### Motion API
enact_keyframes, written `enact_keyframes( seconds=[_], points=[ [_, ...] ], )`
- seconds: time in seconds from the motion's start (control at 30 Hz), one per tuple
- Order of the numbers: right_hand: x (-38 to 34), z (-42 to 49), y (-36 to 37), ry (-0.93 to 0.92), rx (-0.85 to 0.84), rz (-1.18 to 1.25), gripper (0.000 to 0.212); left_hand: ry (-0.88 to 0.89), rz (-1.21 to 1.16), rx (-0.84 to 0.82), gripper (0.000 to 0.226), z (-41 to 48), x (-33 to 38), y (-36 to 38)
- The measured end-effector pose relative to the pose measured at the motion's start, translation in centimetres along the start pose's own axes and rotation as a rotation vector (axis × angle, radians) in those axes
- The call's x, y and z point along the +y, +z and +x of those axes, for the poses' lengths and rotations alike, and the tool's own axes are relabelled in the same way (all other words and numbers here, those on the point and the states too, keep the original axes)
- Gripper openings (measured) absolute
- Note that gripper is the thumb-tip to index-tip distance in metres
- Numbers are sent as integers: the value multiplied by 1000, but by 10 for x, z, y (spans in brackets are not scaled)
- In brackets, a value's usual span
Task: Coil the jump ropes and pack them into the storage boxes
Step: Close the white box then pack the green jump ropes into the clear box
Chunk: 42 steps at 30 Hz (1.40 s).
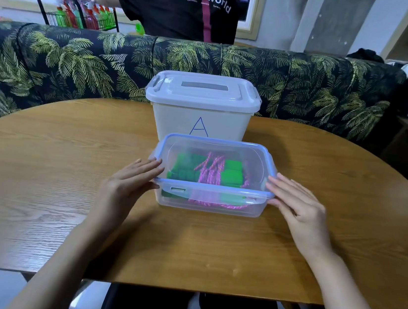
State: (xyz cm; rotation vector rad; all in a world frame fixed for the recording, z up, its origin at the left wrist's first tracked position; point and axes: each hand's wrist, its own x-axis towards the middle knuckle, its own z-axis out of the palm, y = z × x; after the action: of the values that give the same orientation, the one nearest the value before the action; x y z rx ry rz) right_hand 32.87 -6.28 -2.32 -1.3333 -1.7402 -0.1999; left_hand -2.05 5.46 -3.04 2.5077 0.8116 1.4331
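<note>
While both hands lay flat against the lid, I couldn't tell if any latch was clipped. Left hand [129, 183] and right hand [299, 208] had fingers straight, gripping nothing, touching the short ends of the blue-rimmed lid [215, 141] on the clear box [206, 205] between them. The jump rope [210, 173] (pink cord, green handles) lay inside, just beyond the fingertips. My read on risk: an uneven press could skew the lid, or cord near the rim could get pinched and stop a latch seating. Grey box A [199, 120] stood further out, lid on.

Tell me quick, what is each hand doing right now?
Left hand: open, straight fingers touching the lid of the clear box.
Right hand: open, touching the lid's opposite end.
</note>
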Motion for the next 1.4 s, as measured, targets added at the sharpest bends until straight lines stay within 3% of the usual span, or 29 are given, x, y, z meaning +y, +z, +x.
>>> enact_keyframes(
  seconds=[0.3, 0.47, 0.57, 0.73, 1.23, 1.4],
  points=[
    [0, -3, 10, 11, 111, -5, 28, -16, -2, 62, 35, -5, 6, 6],
    [-6, 3, -8, 112, -134, 32, 53, -47, 38, -111, 59, -2, 11, -8],
    [-18, 12, -12, 154, -200, 86, 52, -34, 71, -157, 74, 8, 23, -8],
    [-28, 20, 10, 203, -288, 33, 63, -188, 1, -206, 70, 17, 34, 13],
    [-29, 14, 27, 173, -60, -56, 57, -161, 72, -69, 60, 11, 19, 33],
    [-27, 13, 25, 109, -103, -160, 58, -137, 114, -91, 59, 11, 23, 30]
  ],
)
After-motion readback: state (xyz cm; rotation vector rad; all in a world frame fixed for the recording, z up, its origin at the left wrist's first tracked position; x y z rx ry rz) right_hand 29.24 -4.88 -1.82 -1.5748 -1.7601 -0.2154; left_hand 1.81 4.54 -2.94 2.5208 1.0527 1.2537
